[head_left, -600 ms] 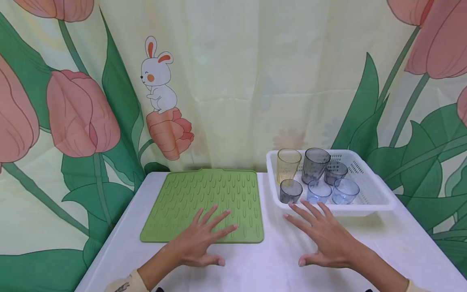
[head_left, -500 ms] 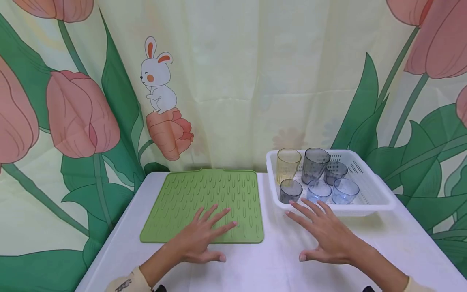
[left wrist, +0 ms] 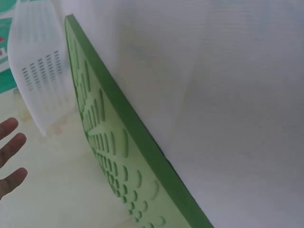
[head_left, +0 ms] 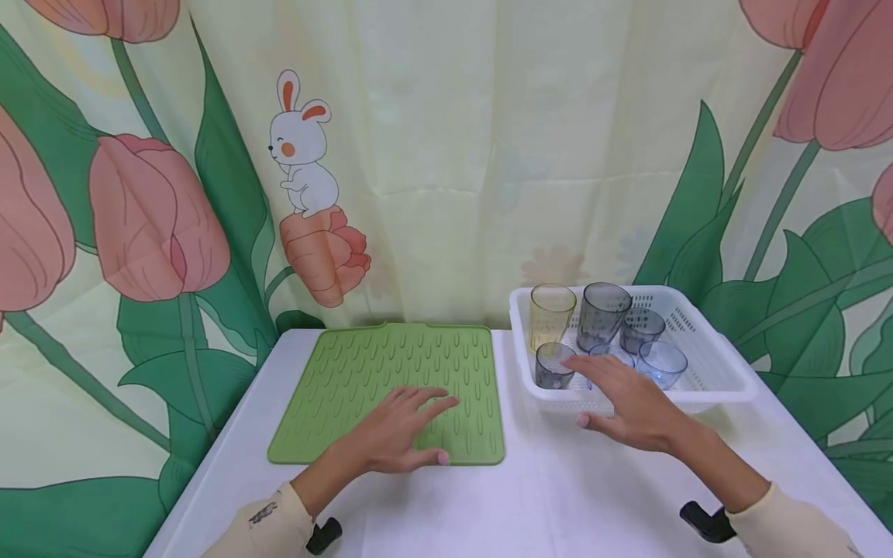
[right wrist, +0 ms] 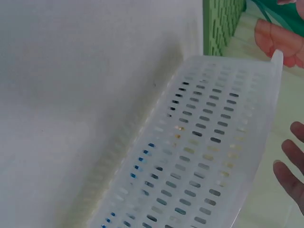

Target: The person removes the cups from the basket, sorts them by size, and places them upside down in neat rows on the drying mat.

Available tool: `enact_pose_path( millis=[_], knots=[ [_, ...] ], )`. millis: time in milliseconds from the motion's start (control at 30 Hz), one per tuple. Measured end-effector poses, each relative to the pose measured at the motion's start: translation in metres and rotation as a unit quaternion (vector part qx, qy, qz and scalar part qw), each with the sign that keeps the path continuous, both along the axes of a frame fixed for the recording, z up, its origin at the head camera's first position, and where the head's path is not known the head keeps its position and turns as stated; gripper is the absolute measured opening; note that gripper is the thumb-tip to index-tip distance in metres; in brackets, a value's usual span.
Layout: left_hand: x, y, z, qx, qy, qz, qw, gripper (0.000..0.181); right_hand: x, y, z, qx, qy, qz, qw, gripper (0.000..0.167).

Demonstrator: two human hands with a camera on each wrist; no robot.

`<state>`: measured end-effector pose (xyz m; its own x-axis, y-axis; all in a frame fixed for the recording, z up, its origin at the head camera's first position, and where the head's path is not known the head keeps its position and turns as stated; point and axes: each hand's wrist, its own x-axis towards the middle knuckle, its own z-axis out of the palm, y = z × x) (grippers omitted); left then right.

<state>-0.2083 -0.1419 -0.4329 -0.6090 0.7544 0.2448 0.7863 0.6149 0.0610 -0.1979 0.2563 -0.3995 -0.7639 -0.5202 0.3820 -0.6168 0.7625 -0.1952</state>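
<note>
My right hand [head_left: 631,403] hovers over the front rim of a white slotted basket [head_left: 718,372], fingers stretched and holding nothing. Its fingertips reach above a small grey glass [head_left: 553,370] and partly cover a small blue glass [head_left: 601,353]. Beside them in the basket are another blue glass [head_left: 663,363], a small grey glass [head_left: 642,329], a tall grey glass [head_left: 601,318] and a tall yellow glass [head_left: 553,314]. My left hand [head_left: 391,434] is above the front edge of a green ridged mat [head_left: 405,356], fingers extended and grasping nothing. In the left wrist view, fingertips [left wrist: 14,147] show at the edge.
A white cloth [head_left: 516,504] covers the table under the mat and basket. Behind them hangs a curtain [head_left: 432,170] printed with tulips and a rabbit. The basket's perforated side wall [right wrist: 199,137] rises near the right hand.
My right hand has moved forward and up over the basket's front rim. My left hand has shifted slightly forward and right, its fingers closer together. The mat and glasses stay in place.
</note>
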Motion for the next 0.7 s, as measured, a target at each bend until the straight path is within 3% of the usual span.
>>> enact_pose_path(
  millis=[200,367,700],
  knots=[
    [-0.010,0.009,0.004,0.008,-0.027,0.012,0.9995,0.068,-0.022,0.002,0.006,-0.024,-0.063,-0.058,0.9960,0.065],
    [-0.019,0.018,0.007,0.020,-0.037,0.005,0.9991,0.067,-0.038,0.005,0.007,-0.049,-0.111,-0.088,0.9887,0.063],
    [-0.029,0.029,0.013,0.036,-0.058,0.005,0.9976,0.072,-0.062,0.014,0.004,-0.059,-0.146,-0.084,0.9839,0.063]
  ],
)
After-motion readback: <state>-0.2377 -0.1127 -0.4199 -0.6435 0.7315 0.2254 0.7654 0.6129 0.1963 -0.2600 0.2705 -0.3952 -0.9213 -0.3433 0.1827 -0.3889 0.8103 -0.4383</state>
